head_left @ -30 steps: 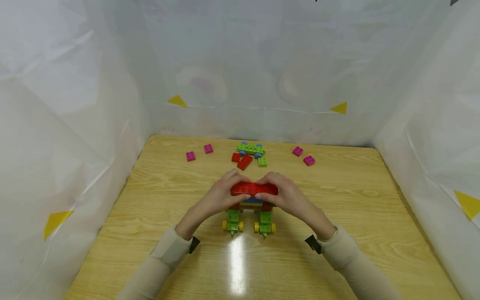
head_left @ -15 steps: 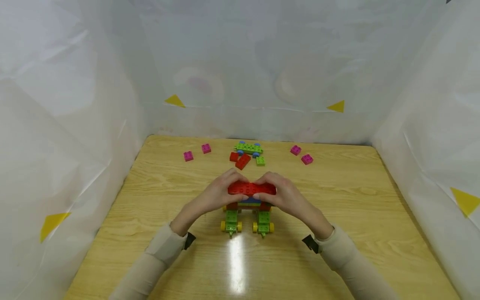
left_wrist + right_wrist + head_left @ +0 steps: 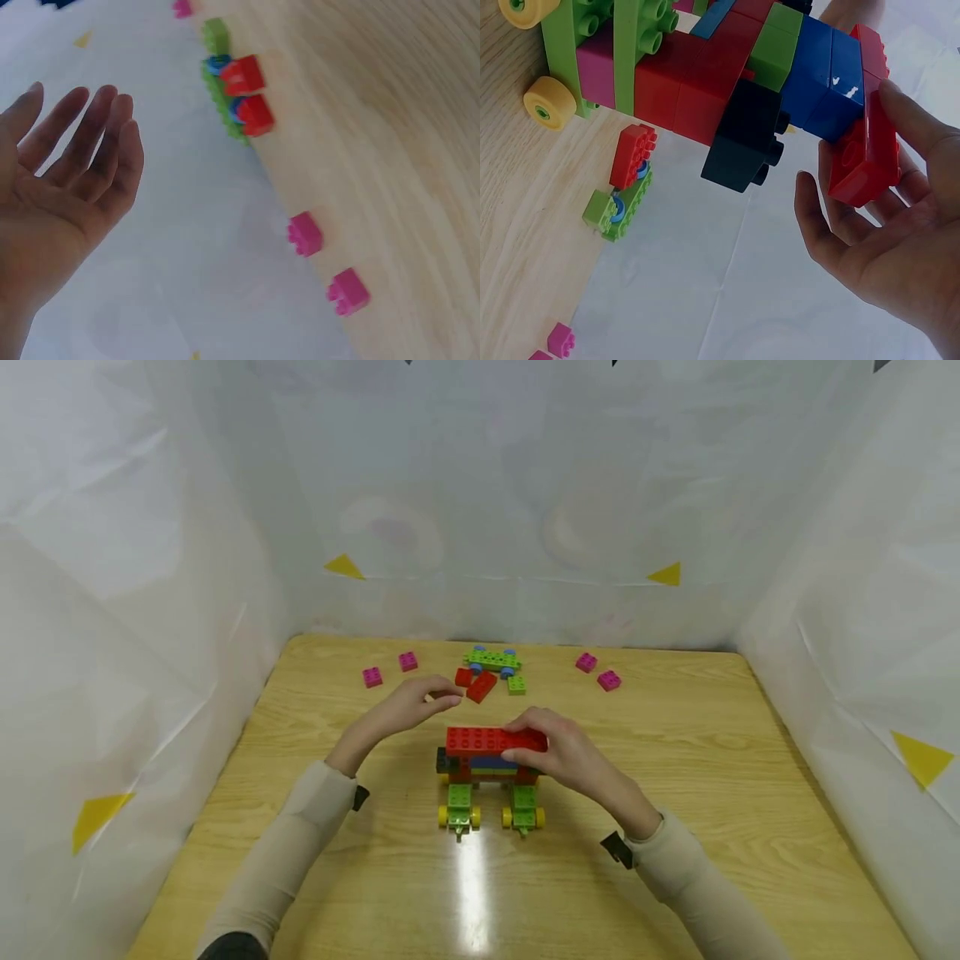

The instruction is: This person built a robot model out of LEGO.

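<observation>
A wheeled brick build point(image 3: 492, 767) stands at the table's middle. Its two long green bases have yellow wheels, and red, blue, green and black bricks rise above them. My right hand point(image 3: 566, 752) grips the right end of the red top, thumb on the near side. The right wrist view shows its thumb and fingers around that red brick point(image 3: 870, 161), beside blue bricks point(image 3: 817, 82). Fingers extended and slightly bent, my left hand point(image 3: 408, 704) hovers beyond the build holding nothing. Its fingertips come close to two loose red bricks point(image 3: 482, 687). Palm and fingers look relaxed in the left wrist view.
Behind the red bricks sits a green wheeled base point(image 3: 491, 660) with blue wheels, a small green brick point(image 3: 517, 686) beside it. Two pink bricks point(image 3: 372, 677) lie back left, two more point(image 3: 609, 680) back right. White sheeting point(image 3: 480, 510) encloses the wooden table point(image 3: 337, 877).
My left hand has let go of the red top and moved away toward the loose red bricks, uncovering the top's left end. My right hand keeps its grip.
</observation>
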`<state>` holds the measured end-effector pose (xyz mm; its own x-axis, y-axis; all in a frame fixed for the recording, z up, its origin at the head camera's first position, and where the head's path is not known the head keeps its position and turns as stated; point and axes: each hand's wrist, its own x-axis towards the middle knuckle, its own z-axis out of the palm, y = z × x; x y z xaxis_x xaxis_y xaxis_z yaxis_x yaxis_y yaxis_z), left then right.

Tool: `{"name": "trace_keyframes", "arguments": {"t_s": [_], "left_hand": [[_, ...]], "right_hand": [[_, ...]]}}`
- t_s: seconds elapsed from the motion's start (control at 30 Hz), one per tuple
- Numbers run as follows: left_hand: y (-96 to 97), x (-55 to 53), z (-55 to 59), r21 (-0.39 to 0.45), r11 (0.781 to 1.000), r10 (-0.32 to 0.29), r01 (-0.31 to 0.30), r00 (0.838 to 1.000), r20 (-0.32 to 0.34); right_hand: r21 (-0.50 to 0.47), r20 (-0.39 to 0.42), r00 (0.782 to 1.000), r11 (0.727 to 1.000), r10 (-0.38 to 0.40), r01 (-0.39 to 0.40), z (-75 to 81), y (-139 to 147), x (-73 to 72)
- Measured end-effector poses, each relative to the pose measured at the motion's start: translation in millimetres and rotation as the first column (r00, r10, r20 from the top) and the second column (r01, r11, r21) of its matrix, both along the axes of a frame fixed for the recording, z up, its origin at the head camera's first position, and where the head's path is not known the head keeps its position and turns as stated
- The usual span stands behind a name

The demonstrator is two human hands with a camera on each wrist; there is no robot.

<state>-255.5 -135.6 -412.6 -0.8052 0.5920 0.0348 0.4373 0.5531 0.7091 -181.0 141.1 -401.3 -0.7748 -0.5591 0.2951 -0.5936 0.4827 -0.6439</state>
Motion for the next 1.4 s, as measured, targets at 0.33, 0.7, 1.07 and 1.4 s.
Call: {"name": "trace_keyframes", "arguments": {"t_s": [0.33,0.7,1.07,1.4], "left_hand": [[14.0,-30.0,-46.4,-0.242,0.97,0.014,-0.025,0.999,-0.048],[27.3,-36.1,-76.0,-0.4,0.915,0.078,-0.052,0.996,0.05],[31.1,-39.5,-85.2,-0.498,0.865,0.035,-0.066,0.997,-0.071],[21.3,-29.7,-96.5,-0.38,0.913,0.048,-0.147,0.965,-0.259]], "right_hand": [[-0.007,0.001,1.0,1.0,0.009,-0.009,-1.9,-0.9,0.8],[-0.011,-0.015,1.0,1.0,0.022,-0.022,-1.4,-2.3,3.2],[-0.003,-0.004,1.0,1.0,0.019,-0.019,-0.3,-4.3,2.5],[0.001,-0.003,1.0,1.0,0.012,-0.012,0.7,-4.0,2.1]]}}
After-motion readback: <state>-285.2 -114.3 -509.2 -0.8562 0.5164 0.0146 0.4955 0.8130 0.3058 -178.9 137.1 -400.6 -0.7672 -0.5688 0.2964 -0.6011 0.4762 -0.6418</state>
